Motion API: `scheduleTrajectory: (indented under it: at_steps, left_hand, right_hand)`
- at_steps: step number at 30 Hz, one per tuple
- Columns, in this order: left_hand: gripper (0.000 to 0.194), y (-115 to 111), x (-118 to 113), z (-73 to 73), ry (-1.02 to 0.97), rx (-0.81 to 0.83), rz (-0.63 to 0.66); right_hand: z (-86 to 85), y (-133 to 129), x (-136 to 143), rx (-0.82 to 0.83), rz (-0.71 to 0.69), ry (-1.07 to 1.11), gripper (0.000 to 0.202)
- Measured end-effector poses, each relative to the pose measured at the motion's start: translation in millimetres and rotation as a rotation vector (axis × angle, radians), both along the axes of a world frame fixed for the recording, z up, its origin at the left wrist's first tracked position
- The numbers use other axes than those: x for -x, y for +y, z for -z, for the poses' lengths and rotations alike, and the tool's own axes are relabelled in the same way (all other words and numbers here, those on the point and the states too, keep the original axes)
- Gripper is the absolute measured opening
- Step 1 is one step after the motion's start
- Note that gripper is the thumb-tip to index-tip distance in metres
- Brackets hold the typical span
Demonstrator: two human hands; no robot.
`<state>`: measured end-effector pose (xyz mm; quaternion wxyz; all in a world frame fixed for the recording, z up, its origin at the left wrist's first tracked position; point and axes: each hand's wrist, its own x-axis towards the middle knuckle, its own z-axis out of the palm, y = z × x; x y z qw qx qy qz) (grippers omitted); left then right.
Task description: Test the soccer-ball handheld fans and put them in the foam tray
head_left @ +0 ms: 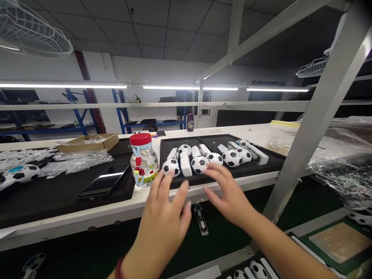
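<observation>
White workbench runs across the view, raised above a green lower surface; black mats keep loose parts from sliding. On the right mat sits a black tray holding football-shaped toys with white handles, laid close in a row, likely so each is easy to pick. Left of it stands a clear bottle with a red cap, then a dark tablet. Left hand and right hand both hover just before the tray's near edge, fingers spread, palms down, holding nothing. A small part lies below between them.
</observation>
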<state>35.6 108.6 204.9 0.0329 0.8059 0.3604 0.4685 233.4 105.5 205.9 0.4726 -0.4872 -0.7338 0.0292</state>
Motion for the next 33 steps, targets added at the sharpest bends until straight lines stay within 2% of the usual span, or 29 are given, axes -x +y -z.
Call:
scheduleTrajectory:
  at_steps: [1,3,6,9,13,16,19,22,25,29,33]
  left_hand:
    - [0.039,10,-10,-17.5,0.100,-0.053,-0.080]
    - [0.045,31,-26,-37.8,0.334,0.009,-0.273]
    - [0.056,57,-39,-42.2,0.591,0.187,-0.415]
    - [0.052,74,-42,-40.0,0.689,0.150,-0.419]
    - [0.046,88,-46,-47.5,0.796,0.050,-0.326]
    - [0.046,96,-52,-53.3,0.842,0.088,-0.244]
    - [0.043,101,-60,-55.2,0.855,0.126,-0.240]
    - [0.039,105,-67,-56.7,0.862,0.146,-0.285]
    - [0.036,108,-71,-58.6,0.868,0.155,-0.297]
    - [0.032,116,-74,-56.6,0.852,0.144,-0.314]
    - [0.030,123,-77,-48.1,0.820,0.093,-0.359]
  right_hand:
    - [-16.4,12,-3,-0.013,0.095,-0.114,0.040]
    - [-34.7,34,-9,0.067,0.274,-0.318,0.051]
    - [-40.1,59,-18,0.235,0.374,-0.520,0.064]
    - [-39.9,70,-25,0.282,0.317,-0.585,0.066]
    - [-43.1,77,-27,0.291,0.273,-0.563,0.065]
    - [-44.3,81,-25,0.265,0.257,-0.536,0.065]
    - [-49.5,82,-28,0.226,0.283,-0.466,0.058]
    - [-67.0,85,-40,0.248,0.289,-0.149,0.052]
    - [-94.2,97,-53,0.264,0.234,0.162,0.056]
    - [-125.3,127,-63,0.373,0.198,0.142,0.058]
    - [-134.4,156,-55,0.588,0.202,0.026,0.061]
